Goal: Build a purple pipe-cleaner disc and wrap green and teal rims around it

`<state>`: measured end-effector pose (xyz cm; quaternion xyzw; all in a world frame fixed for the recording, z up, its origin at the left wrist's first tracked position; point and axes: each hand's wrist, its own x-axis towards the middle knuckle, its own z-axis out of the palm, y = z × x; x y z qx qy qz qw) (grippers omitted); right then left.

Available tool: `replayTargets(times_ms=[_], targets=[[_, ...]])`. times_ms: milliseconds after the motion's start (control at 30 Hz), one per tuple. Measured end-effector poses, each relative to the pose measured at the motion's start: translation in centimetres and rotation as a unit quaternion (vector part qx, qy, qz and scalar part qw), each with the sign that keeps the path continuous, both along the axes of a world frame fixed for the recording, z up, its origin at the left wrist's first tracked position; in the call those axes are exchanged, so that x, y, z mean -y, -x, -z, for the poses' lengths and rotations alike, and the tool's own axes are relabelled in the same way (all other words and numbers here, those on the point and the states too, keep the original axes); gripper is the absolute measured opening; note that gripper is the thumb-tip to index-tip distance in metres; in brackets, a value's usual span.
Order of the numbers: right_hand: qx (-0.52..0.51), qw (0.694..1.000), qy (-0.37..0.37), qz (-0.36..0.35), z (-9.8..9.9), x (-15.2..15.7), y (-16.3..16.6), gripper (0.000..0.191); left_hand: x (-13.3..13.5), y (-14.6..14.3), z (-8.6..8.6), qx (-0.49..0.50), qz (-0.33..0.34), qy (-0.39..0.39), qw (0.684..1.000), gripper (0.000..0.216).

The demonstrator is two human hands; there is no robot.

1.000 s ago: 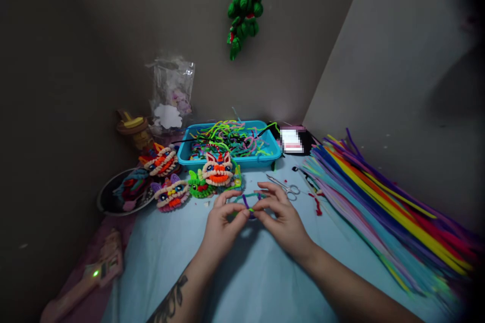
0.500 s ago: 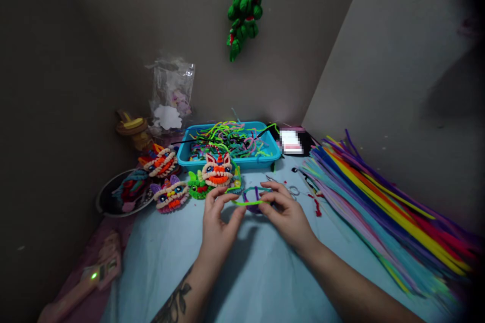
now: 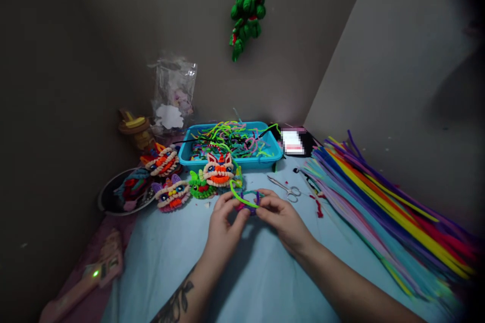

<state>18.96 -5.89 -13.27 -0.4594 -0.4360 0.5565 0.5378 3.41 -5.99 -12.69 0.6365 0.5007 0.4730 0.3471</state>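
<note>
Between my hands is a small ring-like piece of purple and teal pipe cleaner, partly covered by my fingers. A lime green pipe cleaner crosses it, and its free end curves up to the left. My left hand is closed on the left side of the piece, thumb in front. From the right, my right hand pinches the piece where the green strand meets it. Just beyond my right fingers lie small scissors. Past my left hand sit a green pipe-cleaner figure and a lion-head figure.
A blue tray of pipe-cleaner scraps stands at the back. Long coloured pipe cleaners are heaped on the right. To the left are a metal bowl, another lion head and a pink tool with a green light.
My hands have drawn closer together around the piece. The green strand, held level before, now bends upward at its left end. The scissors show more fully.
</note>
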Motion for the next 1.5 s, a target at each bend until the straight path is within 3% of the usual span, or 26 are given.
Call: replayTargets(times_ms=[267,400,500,667,767,933,1167,1300,1500], targets=[[0.046,0.998,-0.039,-0.022,0.4,0.0,-0.4,0.028,0.2,0.0,-0.3,0.006,0.046,-0.003,0.999,0.011],[0.116,0.988,-0.098,0.006,0.2,0.1,-0.6,0.022,0.0,0.1,-0.2,0.03,0.004,-0.01,0.999,0.012],[0.224,0.957,-0.184,0.022,-0.2,0.3,-1.1,0.014,-0.2,0.5,-0.2,0.089,-0.033,0.033,0.995,0.021],[0.365,0.883,-0.297,-0.009,-0.6,0.7,-1.7,0.011,-0.5,1.0,-0.4,0.177,-0.026,0.143,0.973,0.034],[0.4,0.862,-0.31,0.015,-0.5,0.5,-1.7,0.012,-0.6,1.0,-0.6,0.236,-0.055,0.164,0.956,0.033],[0.424,0.857,-0.284,0.075,0.1,-0.2,-1.8,0.01,-0.8,1.2,-0.7,0.362,-0.07,0.142,0.919,0.033],[0.443,0.847,-0.271,0.111,0.5,-0.4,-1.9,0.01,-0.6,1.2,-0.8,0.158,-0.032,0.108,0.981,0.027],[0.449,0.847,-0.263,0.115,0.6,-0.4,-1.9,0.009,-0.3,0.9,-1.1,0.137,-0.005,0.082,0.987,0.022],[0.436,0.86,-0.245,0.104,0.7,-0.4,-1.9,0.008,-0.4,1.3,-0.8,0.159,-0.05,0.05,0.985,0.023]])
